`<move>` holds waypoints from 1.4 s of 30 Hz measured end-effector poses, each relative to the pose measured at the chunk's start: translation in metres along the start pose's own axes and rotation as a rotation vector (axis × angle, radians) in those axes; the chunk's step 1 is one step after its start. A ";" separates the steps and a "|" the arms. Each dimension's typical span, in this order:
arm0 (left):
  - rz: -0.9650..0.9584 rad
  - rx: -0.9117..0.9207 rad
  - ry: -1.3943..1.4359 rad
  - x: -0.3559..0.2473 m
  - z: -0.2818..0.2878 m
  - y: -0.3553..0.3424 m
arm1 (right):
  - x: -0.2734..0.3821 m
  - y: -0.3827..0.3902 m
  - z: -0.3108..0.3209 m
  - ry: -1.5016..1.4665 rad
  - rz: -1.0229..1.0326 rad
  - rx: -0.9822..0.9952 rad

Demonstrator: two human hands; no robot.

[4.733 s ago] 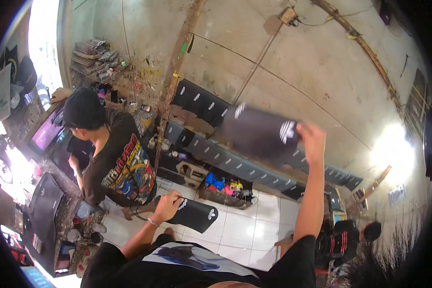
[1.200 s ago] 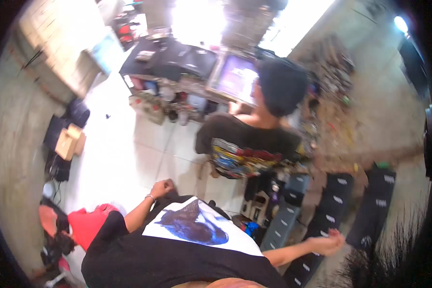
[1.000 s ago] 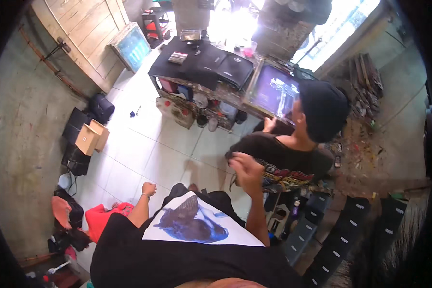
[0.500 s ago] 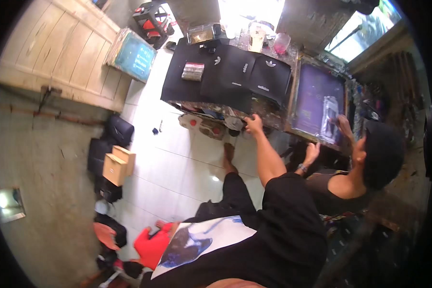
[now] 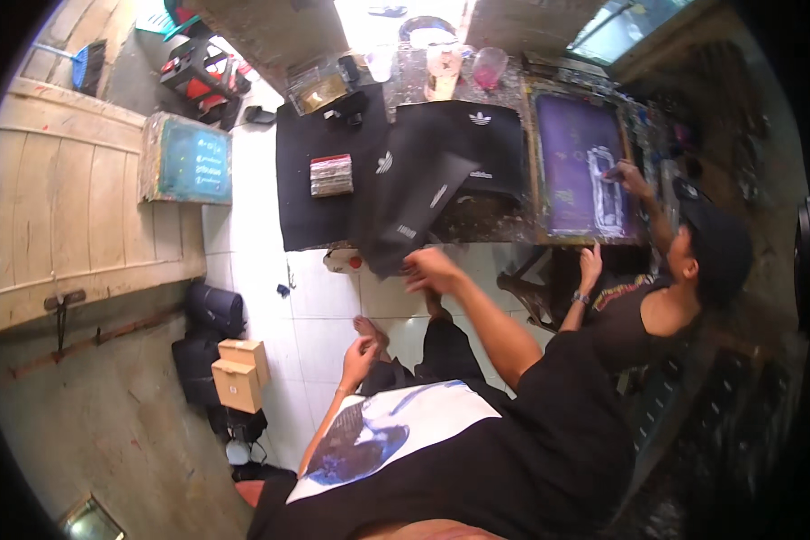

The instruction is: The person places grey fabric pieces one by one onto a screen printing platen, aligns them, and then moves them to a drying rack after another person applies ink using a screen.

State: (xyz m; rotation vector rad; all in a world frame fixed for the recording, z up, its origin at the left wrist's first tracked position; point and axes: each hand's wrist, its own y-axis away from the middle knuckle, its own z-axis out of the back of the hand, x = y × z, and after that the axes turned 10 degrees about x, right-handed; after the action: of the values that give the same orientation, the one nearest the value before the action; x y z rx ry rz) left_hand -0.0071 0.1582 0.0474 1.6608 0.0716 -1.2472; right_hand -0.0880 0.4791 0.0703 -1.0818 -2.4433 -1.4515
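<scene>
My right hand (image 5: 432, 270) is at the table's near edge, fingers closed on the lower end of a blurred black sheet (image 5: 423, 202) with white printing, which lies at an angle over other printed black sheets (image 5: 499, 144). My left hand (image 5: 358, 355) is lower, in front of my body over the tiled floor, its fingers curled; what they may hold is hidden. A small stack of flat pieces (image 5: 331, 175) rests on another black sheet (image 5: 301, 216) at the table's left part. A framed purple screen (image 5: 571, 135) is just right of the sheets.
A co-worker (image 5: 675, 306) at right has both hands at the screen. Cups (image 5: 488, 70) stand at the table's back (image 5: 405, 85). At left are a wooden door (image 5: 63, 216), a teal frame (image 5: 184, 157), stacked cardboard boxes (image 5: 238, 382) and black bags (image 5: 214, 310) on the tiled floor (image 5: 324, 297).
I have turned from the wall of hanging sheets toward the table. Since half a second ago my right hand has taken hold of a black sheet, which has shifted toward me.
</scene>
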 end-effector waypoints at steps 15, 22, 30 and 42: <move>-0.223 0.052 0.391 -0.094 0.152 -0.018 | -0.047 -0.027 -0.351 -0.492 0.067 0.559; -0.349 -0.130 0.495 -0.120 0.212 -0.009 | -0.014 0.038 -0.345 0.075 0.419 0.572; -0.341 -0.058 0.618 -0.204 0.227 0.027 | 0.034 0.159 -0.189 -0.044 0.871 -0.077; -0.343 -0.078 0.727 -0.273 0.176 -0.020 | 0.086 0.165 -0.078 0.014 0.769 -0.168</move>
State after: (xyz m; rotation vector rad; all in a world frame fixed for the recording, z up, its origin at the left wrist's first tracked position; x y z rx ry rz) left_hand -0.2648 0.1718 0.2450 2.0084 0.8650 -0.8007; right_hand -0.0697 0.5096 0.2687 -1.7589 -1.5887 -1.3668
